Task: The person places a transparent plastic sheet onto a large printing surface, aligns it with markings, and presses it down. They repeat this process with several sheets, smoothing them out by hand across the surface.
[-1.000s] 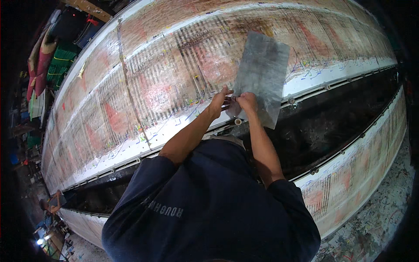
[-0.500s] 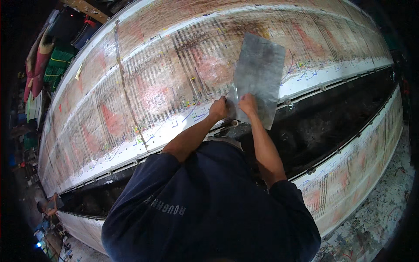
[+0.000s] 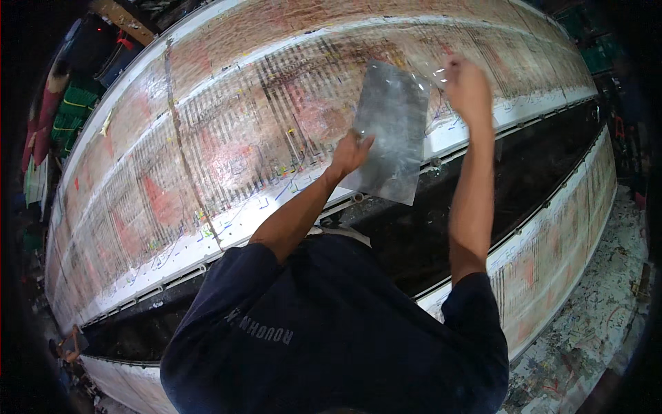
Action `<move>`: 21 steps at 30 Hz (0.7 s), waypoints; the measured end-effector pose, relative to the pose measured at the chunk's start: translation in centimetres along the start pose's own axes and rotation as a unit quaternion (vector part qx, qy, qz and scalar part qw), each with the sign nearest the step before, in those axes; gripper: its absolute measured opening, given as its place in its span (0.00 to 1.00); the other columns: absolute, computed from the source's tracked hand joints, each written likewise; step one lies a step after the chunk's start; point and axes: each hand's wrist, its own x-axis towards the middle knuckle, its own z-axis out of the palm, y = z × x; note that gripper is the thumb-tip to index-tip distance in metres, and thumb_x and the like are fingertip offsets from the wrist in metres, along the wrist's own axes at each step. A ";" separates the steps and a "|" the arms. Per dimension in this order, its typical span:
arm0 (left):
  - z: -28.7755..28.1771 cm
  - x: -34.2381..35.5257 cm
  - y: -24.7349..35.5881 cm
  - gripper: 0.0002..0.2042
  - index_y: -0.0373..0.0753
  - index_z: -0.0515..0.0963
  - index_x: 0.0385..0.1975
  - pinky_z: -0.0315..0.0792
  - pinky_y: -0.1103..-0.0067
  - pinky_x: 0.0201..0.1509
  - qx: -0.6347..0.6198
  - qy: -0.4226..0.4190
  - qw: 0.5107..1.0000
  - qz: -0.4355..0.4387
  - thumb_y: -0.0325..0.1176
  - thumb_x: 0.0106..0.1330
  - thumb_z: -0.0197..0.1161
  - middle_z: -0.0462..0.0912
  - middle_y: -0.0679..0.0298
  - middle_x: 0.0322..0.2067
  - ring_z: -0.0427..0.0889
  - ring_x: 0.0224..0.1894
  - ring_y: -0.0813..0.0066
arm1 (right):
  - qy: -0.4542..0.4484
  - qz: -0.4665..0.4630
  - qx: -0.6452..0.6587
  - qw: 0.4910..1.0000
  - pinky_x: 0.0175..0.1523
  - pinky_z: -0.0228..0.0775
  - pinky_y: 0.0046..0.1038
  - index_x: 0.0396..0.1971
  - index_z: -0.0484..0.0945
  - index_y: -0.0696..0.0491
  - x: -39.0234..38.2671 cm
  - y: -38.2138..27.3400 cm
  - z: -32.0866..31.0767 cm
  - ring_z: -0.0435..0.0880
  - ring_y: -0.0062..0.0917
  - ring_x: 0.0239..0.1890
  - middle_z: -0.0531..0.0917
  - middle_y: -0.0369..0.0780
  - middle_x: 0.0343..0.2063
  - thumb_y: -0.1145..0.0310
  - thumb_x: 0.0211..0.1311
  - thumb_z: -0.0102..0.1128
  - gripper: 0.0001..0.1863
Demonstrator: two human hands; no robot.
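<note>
My left hand (image 3: 350,153) grips the left edge of a thin grey rectangular sheet (image 3: 392,131), its thumb lying over the front. The sheet is tilted up above the near edge of a long work table (image 3: 227,162). My right hand (image 3: 469,90) is raised beyond the sheet's upper right corner, fingers pinched together and a little blurred. A glossy, see-through piece of film (image 3: 437,74) shows at those fingertips, close to the sheet's corner. Its full outline is hard to make out.
The table top is stained with dark stripes and reddish patches. A rail with small round fittings (image 3: 358,198) runs along its near edge, beside a dark gap (image 3: 531,172). A second table (image 3: 552,255) lies behind me. Another person (image 3: 70,345) is at the far left.
My right hand has left the sheet's lower left part and moved up and right, with clear film at its fingers. My left hand has shifted slightly, now gripping the sheet's edge.
</note>
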 end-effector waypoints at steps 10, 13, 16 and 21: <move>-13.2 -0.9 2.3 0.22 0.32 0.68 0.60 0.80 0.77 0.24 -0.261 -0.154 0.949 -0.091 0.20 0.63 0.56 0.86 0.52 0.32 0.87 0.24 0.67 | 0.070 0.118 0.175 0.975 0.51 0.74 0.41 0.42 0.81 0.60 -20.0 -9.9 14.7 0.80 0.43 0.52 0.83 0.48 0.45 0.60 0.62 0.67 0.17; -16.5 -0.2 -1.4 0.22 0.37 0.69 0.61 0.80 0.76 0.26 -0.178 -0.210 0.961 -0.014 0.21 0.65 0.56 0.88 0.53 0.32 0.87 0.25 0.69 | 0.046 0.465 0.465 0.751 0.51 0.74 0.40 0.49 0.77 0.58 -25.2 -12.3 21.8 0.78 0.38 0.53 0.81 0.45 0.45 0.59 0.62 0.68 0.22; -24.2 -2.0 -3.0 0.21 0.39 0.70 0.61 0.78 0.78 0.25 -0.154 -0.187 0.970 -0.011 0.24 0.67 0.55 0.88 0.55 0.32 0.83 0.22 0.74 | -0.273 0.558 0.702 0.349 0.46 0.74 0.35 0.53 0.73 0.56 -24.1 -19.3 19.1 0.80 0.30 0.46 0.81 0.41 0.40 0.64 0.62 0.68 0.23; -35.3 -6.2 -7.9 0.16 0.38 0.73 0.56 0.70 0.79 0.20 -0.189 -0.002 0.982 0.002 0.27 0.69 0.54 0.86 0.58 0.28 0.76 0.16 0.77 | -0.223 0.346 0.728 0.549 0.36 0.73 0.28 0.51 0.74 0.59 -21.9 -24.7 26.9 0.81 0.23 0.35 0.82 0.40 0.34 0.73 0.61 0.66 0.19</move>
